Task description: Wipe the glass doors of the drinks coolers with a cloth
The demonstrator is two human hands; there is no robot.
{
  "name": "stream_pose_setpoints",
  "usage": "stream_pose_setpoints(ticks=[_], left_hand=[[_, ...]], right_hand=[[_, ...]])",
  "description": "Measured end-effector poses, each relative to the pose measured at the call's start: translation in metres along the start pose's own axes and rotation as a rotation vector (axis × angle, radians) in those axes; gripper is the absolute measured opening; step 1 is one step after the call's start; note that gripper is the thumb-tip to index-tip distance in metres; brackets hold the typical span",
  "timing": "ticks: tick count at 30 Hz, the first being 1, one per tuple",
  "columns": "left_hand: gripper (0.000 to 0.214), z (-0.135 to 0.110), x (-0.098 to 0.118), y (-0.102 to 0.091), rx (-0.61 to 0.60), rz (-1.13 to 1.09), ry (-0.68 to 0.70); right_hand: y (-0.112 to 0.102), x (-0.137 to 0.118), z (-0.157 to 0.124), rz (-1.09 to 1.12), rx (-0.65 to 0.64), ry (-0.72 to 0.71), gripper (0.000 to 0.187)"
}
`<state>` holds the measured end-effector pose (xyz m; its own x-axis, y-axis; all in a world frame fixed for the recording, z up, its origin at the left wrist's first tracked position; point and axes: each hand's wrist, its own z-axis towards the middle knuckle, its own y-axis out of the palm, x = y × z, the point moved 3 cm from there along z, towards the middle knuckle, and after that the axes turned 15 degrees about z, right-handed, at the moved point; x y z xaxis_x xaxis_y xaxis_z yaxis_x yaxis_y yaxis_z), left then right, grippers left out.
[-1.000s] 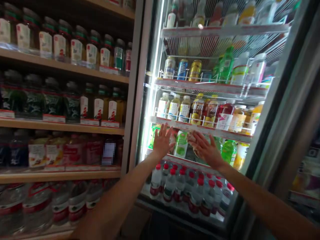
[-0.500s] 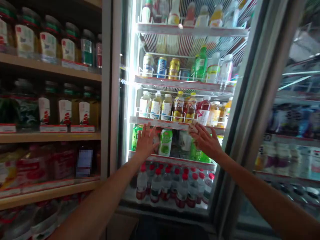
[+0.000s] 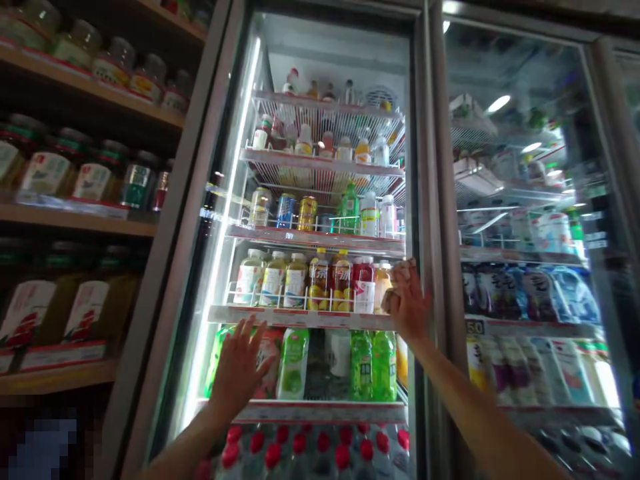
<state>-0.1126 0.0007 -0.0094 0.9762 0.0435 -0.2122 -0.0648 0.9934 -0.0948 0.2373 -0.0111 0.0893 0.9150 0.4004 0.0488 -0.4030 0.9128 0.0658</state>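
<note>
My right hand [image 3: 415, 312] presses a crumpled light-brown cloth [image 3: 400, 275] toward the right side of a lit drinks cooler's glass door [image 3: 327, 50]. The cloth covers part of the orange drink bottles behind it. Lower and to the left, my left hand [image 3: 235, 370] is held up with its fingers spread, holding nothing. It is in front of the shelf with green bottles; whether it touches the glass I cannot tell. Behind the glass, a green-labelled bottle [image 3: 293, 365] stands right of my left hand, and yellow-capped tea bottles [image 3: 319, 280] stand between the hands.
Wooden shelves [image 3: 75, 219] with jars and bottles rise on the left. A metal door frame [image 3: 437, 220] separates this cooler from a second glass-doored cooler [image 3: 523, 293] on the right. Red-capped bottles [image 3: 300, 453] fill the bottom of the lit cooler.
The view has tilted upward, showing the cooler's top shelves. My right hand has moved up the glass and right with the cloth. My left hand stays spread at lower left.
</note>
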Motion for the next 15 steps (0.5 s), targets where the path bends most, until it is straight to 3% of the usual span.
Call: stream_pose_setpoints(ticks=[2,6,8,12,15], left_hand=[[0.055,0.027,-0.001,-0.004,0.039,0.003,-0.035],[0.055,0.095,0.005,-0.01,0.008,-0.019,-0.038],[0.055,0.123,0.008,-0.01,-0.002,-0.037,-0.033],[0.053,0.16,0.005,-0.007,0.007,-0.052,-0.057],[0.053,0.175,0.001,-0.003,0.009,-0.051,-0.065]], right_hand=[[0.009,-0.015,0.017,0.027,0.045,0.019,0.043],[0.031,-0.056,0.019,0.123,-0.167,-0.282,0.046],[0.032,-0.054,0.022,0.112,-0.211,-0.339,0.045],[0.019,-0.012,0.062,0.007,0.034,-0.048,0.044],[0.024,-0.017,0.086,0.031,0.167,-0.001,0.046]])
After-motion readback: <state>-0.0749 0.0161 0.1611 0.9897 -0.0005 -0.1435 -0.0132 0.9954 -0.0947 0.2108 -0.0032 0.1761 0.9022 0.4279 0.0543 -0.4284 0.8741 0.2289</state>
